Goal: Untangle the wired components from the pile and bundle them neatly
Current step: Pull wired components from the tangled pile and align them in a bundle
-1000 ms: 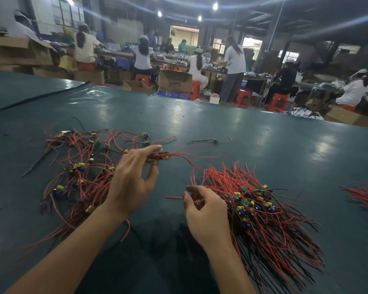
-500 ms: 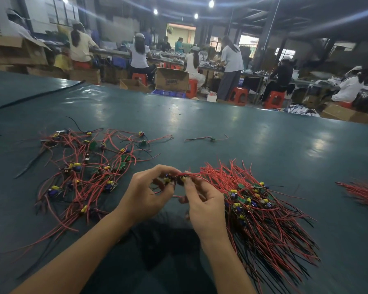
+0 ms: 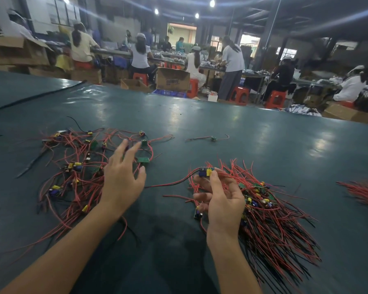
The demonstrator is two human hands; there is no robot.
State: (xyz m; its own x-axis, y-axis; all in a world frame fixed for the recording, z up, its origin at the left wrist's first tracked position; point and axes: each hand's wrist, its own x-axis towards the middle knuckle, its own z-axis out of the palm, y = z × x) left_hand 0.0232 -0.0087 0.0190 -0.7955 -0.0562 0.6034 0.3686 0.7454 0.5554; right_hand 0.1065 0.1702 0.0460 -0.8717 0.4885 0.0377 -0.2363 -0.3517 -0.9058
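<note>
Two bare hands work over the bench (image 3: 221, 124). The right hand (image 3: 221, 200) pinches one component (image 3: 206, 171) at its fingertips (a small board with blue and yellow parts), its red and black leads trailing left. That hand sits at the near left edge of the bundle (image 3: 280, 225), whose wires are too many to count. The left hand (image 3: 121, 177) hovers with fingers spread, holding nothing, above the tangled pile (image 3: 72, 166). Farther off lies one lone component (image 3: 212, 138), apart from both heaps. A third clump (image 3: 363, 194) of red wires is cut off at the right edge. Beyond the bench, the workers (image 3: 232, 60) are blurred.
</note>
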